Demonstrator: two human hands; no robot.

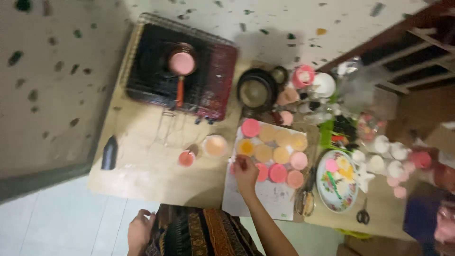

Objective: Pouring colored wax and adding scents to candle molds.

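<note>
We see the right hand [245, 171] reaching over the white paper sheet [265, 199] on the pale wooden tabletop [147, 166], fingers pinched narrow on a small red piece at the sheet's near-left edge. Round pink and orange discs [277, 147] lie in rows on the sheet, just beyond that hand. The left hand [140, 232] rests below the tabletop's edge, well apart from the sheet, fingers curled loosely and holding nothing.
</note>
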